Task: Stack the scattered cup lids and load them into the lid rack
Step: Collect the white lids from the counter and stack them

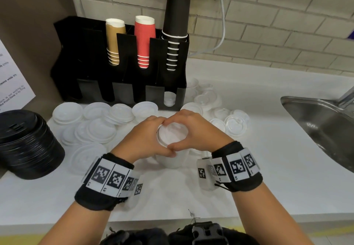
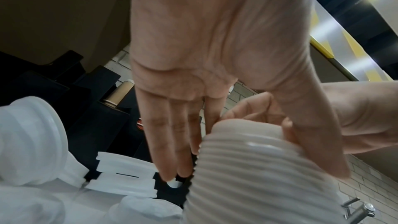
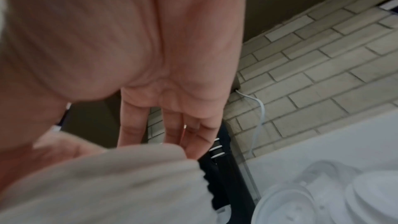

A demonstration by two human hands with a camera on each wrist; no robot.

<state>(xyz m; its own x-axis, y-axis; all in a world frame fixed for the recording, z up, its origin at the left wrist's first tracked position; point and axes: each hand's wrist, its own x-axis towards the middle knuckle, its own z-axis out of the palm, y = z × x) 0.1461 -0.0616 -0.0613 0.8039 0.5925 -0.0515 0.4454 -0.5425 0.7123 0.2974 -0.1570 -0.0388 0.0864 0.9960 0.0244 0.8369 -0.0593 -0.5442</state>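
A tall stack of white cup lids [image 1: 173, 131] stands on the white counter [image 1: 268, 177] in front of me. My left hand [image 1: 153, 138] and right hand [image 1: 193, 132] wrap round its top from either side, thumbs and forefingers meeting in a ring. In the left wrist view the ribbed stack [image 2: 258, 176] lies between my left hand's [image 2: 215, 134] fingers and thumb. The right wrist view is blurred; my right hand [image 3: 172, 134] curves round the stack [image 3: 107, 185]. The black rack [image 1: 118, 68] stands behind, with a few white lids [image 1: 169, 98] in its rightmost lower slot.
Loose white lids [image 1: 95, 126] lie scattered left of my hands, and more lids [image 1: 231, 123] to the right. A pile of black lids [image 1: 28, 145] sits at the far left. Brown, red and black paper cups fill the rack's upper slots. A steel sink [image 1: 325, 126] lies on the right.
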